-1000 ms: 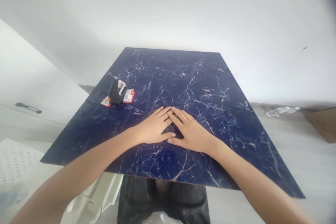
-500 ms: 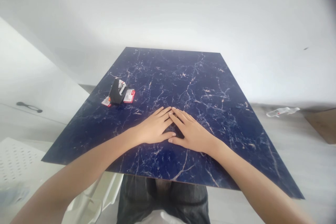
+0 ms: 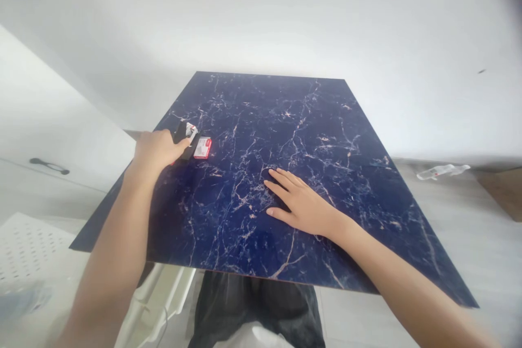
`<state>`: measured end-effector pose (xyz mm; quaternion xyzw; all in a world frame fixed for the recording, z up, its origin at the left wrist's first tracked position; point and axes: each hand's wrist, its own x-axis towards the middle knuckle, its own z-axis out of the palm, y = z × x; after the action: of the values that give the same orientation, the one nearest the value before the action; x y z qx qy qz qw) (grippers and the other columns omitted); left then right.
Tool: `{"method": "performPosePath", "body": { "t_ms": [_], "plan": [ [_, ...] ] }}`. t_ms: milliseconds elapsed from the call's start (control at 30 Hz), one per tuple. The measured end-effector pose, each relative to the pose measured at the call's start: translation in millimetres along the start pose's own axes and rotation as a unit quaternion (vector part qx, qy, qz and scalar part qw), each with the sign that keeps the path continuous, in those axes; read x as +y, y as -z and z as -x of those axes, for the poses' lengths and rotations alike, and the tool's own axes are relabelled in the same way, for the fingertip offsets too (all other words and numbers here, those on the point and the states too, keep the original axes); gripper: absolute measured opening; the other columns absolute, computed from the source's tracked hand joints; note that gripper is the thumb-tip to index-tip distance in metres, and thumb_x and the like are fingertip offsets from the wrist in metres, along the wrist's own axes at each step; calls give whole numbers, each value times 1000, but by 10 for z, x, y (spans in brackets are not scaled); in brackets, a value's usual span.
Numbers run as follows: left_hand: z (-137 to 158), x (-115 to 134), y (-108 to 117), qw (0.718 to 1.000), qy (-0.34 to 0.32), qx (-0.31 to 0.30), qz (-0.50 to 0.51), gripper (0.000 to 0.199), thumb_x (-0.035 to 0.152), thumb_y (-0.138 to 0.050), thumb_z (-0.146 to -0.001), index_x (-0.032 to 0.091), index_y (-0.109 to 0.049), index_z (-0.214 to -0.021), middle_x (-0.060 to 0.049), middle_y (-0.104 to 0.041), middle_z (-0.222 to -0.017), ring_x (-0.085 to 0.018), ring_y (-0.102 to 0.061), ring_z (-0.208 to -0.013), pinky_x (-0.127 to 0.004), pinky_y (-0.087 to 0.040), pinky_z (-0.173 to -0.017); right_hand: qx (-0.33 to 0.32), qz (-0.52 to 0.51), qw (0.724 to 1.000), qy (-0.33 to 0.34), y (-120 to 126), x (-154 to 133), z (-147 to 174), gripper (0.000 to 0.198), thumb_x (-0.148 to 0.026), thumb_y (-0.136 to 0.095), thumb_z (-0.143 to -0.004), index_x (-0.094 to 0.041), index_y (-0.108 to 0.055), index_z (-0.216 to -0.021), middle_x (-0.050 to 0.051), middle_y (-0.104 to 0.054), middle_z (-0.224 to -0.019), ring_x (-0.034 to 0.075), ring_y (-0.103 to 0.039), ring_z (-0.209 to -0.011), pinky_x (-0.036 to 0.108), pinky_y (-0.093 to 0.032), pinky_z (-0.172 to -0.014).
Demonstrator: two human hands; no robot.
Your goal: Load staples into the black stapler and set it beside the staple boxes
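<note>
My left hand (image 3: 157,149) is closed round the left side of a small black case (image 3: 188,151) that sits on the blue marbled table (image 3: 244,114). Its thumb lies across the case, while its other fingers are mostly hidden. A white packet (image 3: 190,130) shows in the top of the case. Just right of the case lies a small red-and-white box (image 3: 203,148). My right hand (image 3: 299,204) rests palm down on the table near the middle, fingers spread, holding nothing.
A white wall (image 3: 269,16) stands behind the table. To the left are a white cabinet with a dark handle (image 3: 49,166) and a perforated white chair (image 3: 28,244). On the floor at right lie a clear plastic bottle (image 3: 442,172) and a brown cardboard box (image 3: 503,190).
My left hand has left my right hand at the table's middle and moved left and away to the black case. My right hand stays almost where it was.
</note>
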<state>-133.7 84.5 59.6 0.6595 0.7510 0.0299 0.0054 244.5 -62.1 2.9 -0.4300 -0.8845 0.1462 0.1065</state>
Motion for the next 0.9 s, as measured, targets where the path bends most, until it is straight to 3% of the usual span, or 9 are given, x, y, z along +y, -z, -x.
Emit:
{"method": "performPosePath", "body": {
  "t_ms": [100,333,433,533,633,733,800,833,900],
  "plan": [
    [-48,-55,-16,999,-10,-45,15,57,68,-56,-90,16,-72,-106,-21,-75,-97,-45,-70,-98,-53,-55,-82,-2,5,1000,-1,2,-8,-12,74,-66,-44,-105,-22,-41,-164,11,-28,-175,35,-21,-162,60,-26,-130],
    [204,377,28,979,-154,114,62,37,45,-63,-95,18,-65,-120,-14,-70,-119,-33,-68,-102,-44,-55,-86,7,-7,1000,-2,-3,-1,-17,73,-64,-47,-105,-23,-40,-164,13,-32,-173,36,-24,-161,61,-28,-130],
    [440,632,-17,952,-273,57,127,32,43,-67,-95,20,-68,-118,-9,-70,-113,-27,-68,-95,-41,-56,-83,54,-40,997,-30,-15,3,-21,77,-56,-52,-104,-24,-26,-169,14,-35,-172,35,-32,-159,60,-34,-128],
    [698,873,-136,894,-400,-27,198,27,40,-67,-97,23,-70,-117,-7,-69,-113,-25,-68,-98,-40,-55,-89,109,-61,989,-74,-35,11,-40,82,-48,-56,-103,-25,-16,-171,16,-38,-169,35,-38,-156,60,-39,-124],
    [805,986,-221,860,-449,-48,237,34,44,-66,-98,23,-69,-124,-8,-69,-118,-25,-68,-105,-41,-54,-95,132,-77,985,-79,-65,29,-65,83,-42,-59,-101,-28,-15,-170,15,-48,-163,36,-47,-149,63,-43,-121],
    [620,844,-204,868,-433,-40,239,46,52,-55,-103,25,-64,-139,-9,-67,-134,-28,-63,-123,-45,-49,-108,141,-79,985,-63,-96,52,-93,80,-38,-58,-101,-28,-19,-169,14,-55,-156,35,-52,-144,63,-45,-118],
    [365,593,-183,913,-333,48,229,49,50,-40,-109,23,-62,-143,-10,-64,-143,-29,-56,-135,-48,-40,-118,148,-76,984,-60,-111,63,-114,77,-37,-58,-101,-27,-22,-169,14,-58,-153,35,-54,-141,62,-46,-117],
    [225,435,-183,936,-270,99,203,51,50,-42,-107,22,-61,-145,-11,-61,-148,-31,-51,-140,-51,-34,-122,151,-74,984,-60,-115,67,-125,77,-36,-58,-101,-27,-23,-168,14,-59,-152,35,-55,-139,61,-46,-117],
    [-27,109,-217,964,-171,134,154,62,57,-53,-100,21,-58,-149,-13,-50,-160,-36,-41,-149,-54,-28,-126,158,-68,983,-61,-120,69,-145,75,-35,-59,-100,-25,-26,-167,14,-60,-150,35,-57,-136,60,-47,-116]
  ]
}}
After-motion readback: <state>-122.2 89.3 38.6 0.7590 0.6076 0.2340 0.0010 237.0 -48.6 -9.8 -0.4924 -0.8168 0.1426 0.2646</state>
